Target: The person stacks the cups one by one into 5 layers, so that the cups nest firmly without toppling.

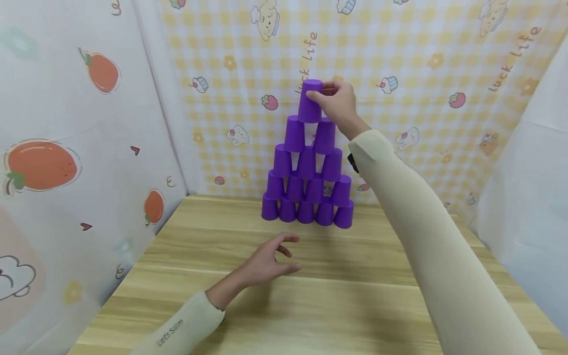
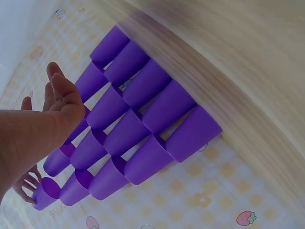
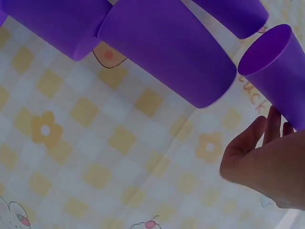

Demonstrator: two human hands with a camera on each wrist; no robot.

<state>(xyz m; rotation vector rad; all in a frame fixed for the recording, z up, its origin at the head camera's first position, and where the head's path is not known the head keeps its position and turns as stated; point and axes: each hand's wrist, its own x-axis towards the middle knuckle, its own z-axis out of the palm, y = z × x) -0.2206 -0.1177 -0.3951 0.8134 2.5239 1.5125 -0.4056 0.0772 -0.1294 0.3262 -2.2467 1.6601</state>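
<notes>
A pyramid of upside-down purple cups [image 1: 306, 163] stands on the wooden table, each row narrower than the one below. At its peak my right hand [image 1: 339, 102] pinches the single top cup [image 1: 310, 101] between thumb and fingers, from the right side. That cup is upside down over the two cups of the row beneath, and its rim [image 3: 265, 52] appears to meet one of them in the right wrist view. My left hand [image 1: 268, 261] hovers over the table in front of the pyramid, fingers loosely bent, holding nothing; the left wrist view also shows this hand [image 2: 62, 98].
The wooden tabletop [image 1: 355, 305] stretches in front of the pyramid. Close behind the cups hangs a yellow checked cloth [image 1: 426, 123]. White patterned cloth [image 1: 102, 128] walls the left side, and a white sheet [image 1: 528, 172] the right.
</notes>
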